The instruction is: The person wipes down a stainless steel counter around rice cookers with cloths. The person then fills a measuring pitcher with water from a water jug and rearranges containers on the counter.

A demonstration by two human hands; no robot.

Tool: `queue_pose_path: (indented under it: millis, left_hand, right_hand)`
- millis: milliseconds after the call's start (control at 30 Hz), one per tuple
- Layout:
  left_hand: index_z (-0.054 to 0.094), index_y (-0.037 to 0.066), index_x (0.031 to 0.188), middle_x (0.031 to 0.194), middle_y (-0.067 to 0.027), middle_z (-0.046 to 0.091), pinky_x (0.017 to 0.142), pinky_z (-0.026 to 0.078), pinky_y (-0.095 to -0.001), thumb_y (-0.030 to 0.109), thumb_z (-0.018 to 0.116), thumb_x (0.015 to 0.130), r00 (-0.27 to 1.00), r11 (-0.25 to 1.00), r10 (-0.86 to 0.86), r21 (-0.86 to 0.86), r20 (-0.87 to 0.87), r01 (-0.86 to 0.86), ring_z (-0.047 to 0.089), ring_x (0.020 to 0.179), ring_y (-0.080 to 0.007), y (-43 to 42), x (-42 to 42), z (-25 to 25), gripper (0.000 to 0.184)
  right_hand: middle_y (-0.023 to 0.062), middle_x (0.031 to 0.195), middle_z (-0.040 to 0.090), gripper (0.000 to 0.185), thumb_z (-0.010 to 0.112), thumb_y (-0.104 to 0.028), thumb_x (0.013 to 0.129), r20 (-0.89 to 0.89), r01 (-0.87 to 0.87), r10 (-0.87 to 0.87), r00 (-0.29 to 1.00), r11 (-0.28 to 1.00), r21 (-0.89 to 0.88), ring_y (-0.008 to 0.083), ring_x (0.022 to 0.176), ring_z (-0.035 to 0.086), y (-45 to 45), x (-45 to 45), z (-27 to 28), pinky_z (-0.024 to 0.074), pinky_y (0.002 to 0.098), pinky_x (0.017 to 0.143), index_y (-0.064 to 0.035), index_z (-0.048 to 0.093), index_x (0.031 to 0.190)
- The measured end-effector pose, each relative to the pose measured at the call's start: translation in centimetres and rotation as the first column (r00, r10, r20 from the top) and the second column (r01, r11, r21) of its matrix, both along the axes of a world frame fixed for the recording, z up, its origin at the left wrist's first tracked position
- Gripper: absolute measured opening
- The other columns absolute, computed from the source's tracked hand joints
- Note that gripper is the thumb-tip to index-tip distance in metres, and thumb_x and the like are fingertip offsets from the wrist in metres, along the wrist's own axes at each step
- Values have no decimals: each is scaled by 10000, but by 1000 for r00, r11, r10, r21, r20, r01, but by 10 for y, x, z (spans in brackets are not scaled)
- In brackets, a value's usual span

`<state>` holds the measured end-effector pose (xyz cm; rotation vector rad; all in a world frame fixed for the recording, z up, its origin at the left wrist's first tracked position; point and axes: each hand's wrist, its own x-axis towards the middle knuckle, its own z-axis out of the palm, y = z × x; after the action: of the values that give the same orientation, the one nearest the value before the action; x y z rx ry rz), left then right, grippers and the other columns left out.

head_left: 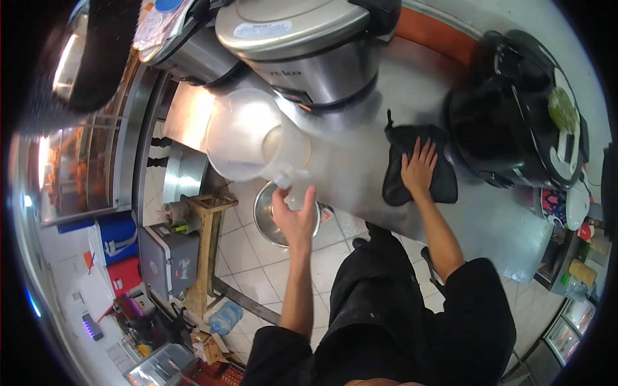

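Note:
My right hand (pixel 420 170) lies flat on a folded black cloth (pixel 402 183), fingers stretched out, pressing it on the steel worktop (pixel 347 161). My left hand (pixel 295 219) is at the worktop's front edge, thumb and fingers apart. It is just below the handle of a large translucent plastic jug (pixel 238 138); whether the fingertips touch the handle I cannot tell. The jug appears tilted, its round mouth or base facing right. Behind the jug stands a steel rice cooker (pixel 309 71) with its lid down.
A black cooker (pixel 508 122) is on the worktop's right, a second steel cooker (pixel 199 58) at the back left. A metal bowl (pixel 265 219) is below the edge. A wooden stand (pixel 207 244), grey cooler box (pixel 170 260) and plastic bottle (pixel 225 317) are at left.

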<state>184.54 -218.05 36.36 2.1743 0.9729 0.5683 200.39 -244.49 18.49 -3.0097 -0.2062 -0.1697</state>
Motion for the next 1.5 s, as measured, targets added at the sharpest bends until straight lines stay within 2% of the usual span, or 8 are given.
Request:
queue_pose_path:
  millis: [167, 400, 667, 733, 967, 1133, 1367, 1500]
  left_hand:
    - [679, -14, 1022, 946, -100, 692, 811, 483, -357, 229, 775, 843, 986, 986, 143, -93, 89, -135, 638, 885, -220, 8, 40, 6, 318]
    - [650, -81, 1102, 916, -121, 702, 744, 517, -282, 139, 653, 946, 946, 971, 235, -97, 223, -219, 652, 829, -156, 74, 63, 2, 270]
    - [622, -61, 1154, 915, -111, 686, 745, 510, -269, 201, 610, 986, 942, 974, 210, -139, 261, -179, 647, 825, -148, 149, 80, -4, 311]
    - [625, -56, 1147, 927, -110, 686, 747, 510, -269, 193, 604, 989, 934, 980, 181, -141, 308, -143, 646, 830, -147, 157, 58, -2, 296]
    - [625, -42, 1160, 1029, -110, 682, 769, 536, -285, 131, 596, 969, 987, 976, 161, -153, 26, -155, 640, 868, -141, 144, -24, -68, 260]
    - [632, 17, 1185, 1120, -188, 655, 903, 487, -420, 167, 672, 872, 976, 975, -217, 47, 24, 215, 616, 1057, -327, 103, 99, -129, 349]
    - [624, 64, 1162, 1283, -153, 539, 911, 390, -491, 342, 683, 817, 974, 943, -86, 299, -208, 147, 475, 1182, -357, 87, 223, -164, 447]
    - [645, 67, 1110, 1225, -149, 560, 867, 389, -476, 336, 660, 830, 966, 952, -17, 292, -257, 94, 494, 1134, -348, 85, 229, -156, 389]
  right_hand:
    - [252, 1543, 303, 644, 445, -394, 990, 78, -120, 121, 990, 993, -21, 425, 1447, 245, 68, 139, -11, 212, 535, 1172, -12, 331, 1496]
    - [242, 1487, 386, 567, 473, -336, 970, -95, -396, 408, 908, 911, 119, 427, 1444, 251, 150, 73, 4, 223, 564, 1165, -16, 424, 1436]
    - [97, 1568, 310, 559, 582, -320, 898, -6, -796, 864, 504, 467, 385, 307, 1375, 382, 218, -9, 7, 280, 556, 1134, -146, 489, 1422]
    - [97, 1535, 360, 533, 603, -293, 869, -266, -632, 752, 603, 654, 416, 313, 1382, 371, 169, 29, 25, 287, 538, 1138, -114, 532, 1366]
    - [124, 1587, 279, 549, 440, -335, 985, 101, -5, 5, 995, 1000, 1, 372, 1471, 216, 73, 244, -23, 209, 581, 1161, -110, 392, 1483]
    - [128, 1570, 310, 518, 431, -343, 994, -82, -73, 61, 995, 985, -159, 376, 1476, 198, 143, 209, -18, 205, 596, 1155, -108, 439, 1456]
    - [98, 1589, 282, 482, 520, -344, 969, -181, -458, 481, 858, 876, 155, 379, 1475, 200, 78, 38, 17, 192, 620, 1150, -100, 522, 1385]
    - [113, 1607, 228, 550, 562, -312, 938, -145, -136, 124, 982, 988, -78, 404, 1474, 186, 37, 97, 6, 197, 645, 1135, -110, 460, 1439]
